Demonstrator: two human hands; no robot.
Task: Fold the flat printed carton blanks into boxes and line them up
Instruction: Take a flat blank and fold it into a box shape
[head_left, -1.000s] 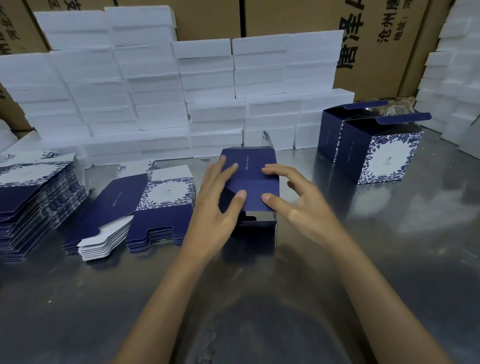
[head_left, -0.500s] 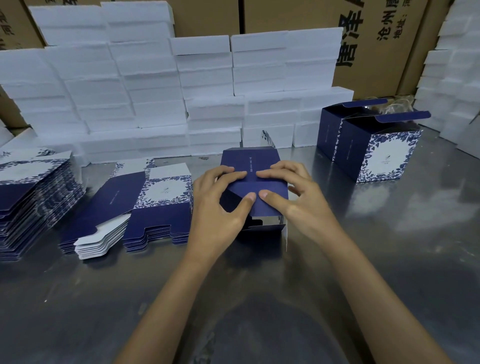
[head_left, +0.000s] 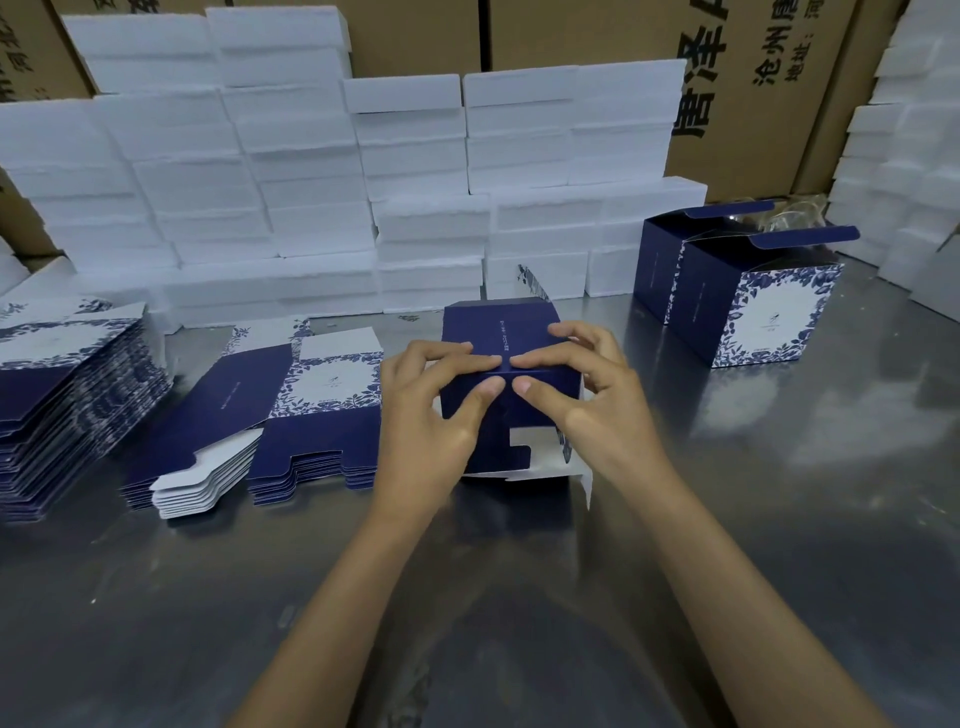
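Half-folded navy carton (head_left: 501, 338) at table centre, flaps partly closed, white inner edges showing below. Two stacks of flat blue-and-white floral blanks (head_left: 317, 410) and (head_left: 57, 395) to its left. Two finished boxes (head_left: 748, 306) standing side by side at right, lids open.

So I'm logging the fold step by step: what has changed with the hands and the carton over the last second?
Both hands closed in: the left hand and right hand now pinch the navy printed carton along its fold, fingertips meeting, where earlier they only rested apart on it. The flat blank stacks and two finished navy boxes stayed put.
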